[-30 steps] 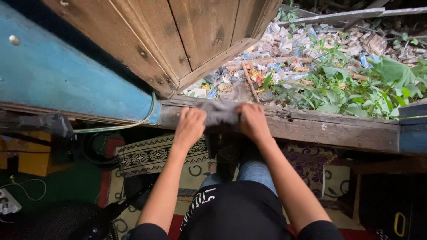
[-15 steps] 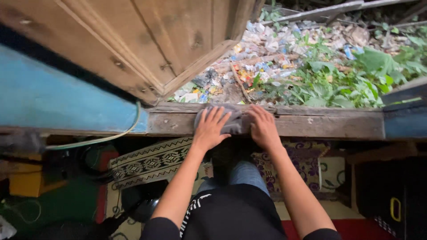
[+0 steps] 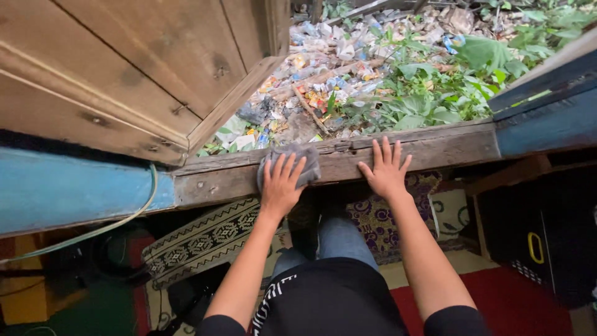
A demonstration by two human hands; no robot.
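Head view, looking down over a worn wooden sill [image 3: 435,146]. Left hand [image 3: 281,183] lies palm down on a grey cloth [image 3: 306,163], fingers spread wide and flat; nothing gripped, the cloth only pressed against the sill under the palm and fingertips. The cloth shows past the fingertips and bunches to the right of them, overhanging the sill's near edge slightly. Right hand [image 3: 387,171] rests flat on bare wood, well apart from the cloth, fingers fanned open and pointing away from the body, holding nothing. Beyond both sets of fingertips, outside the opening: ground covered with scattered litter [image 3: 323,81] and green leafy plants [image 3: 435,99]. Up and left of the left fingers, an opened wooden shutter [image 3: 143,68] swings outward. Left of the left hand the sill meets a blue painted wall [image 3: 74,193], with a pale green cable [image 3: 124,218] looping along it. Right of the right fingers, another blue painted section [image 3: 547,118]. Below the wrists: patterned rug [image 3: 205,239] on the floor, and the person's knees in blue jeans [image 3: 339,239].
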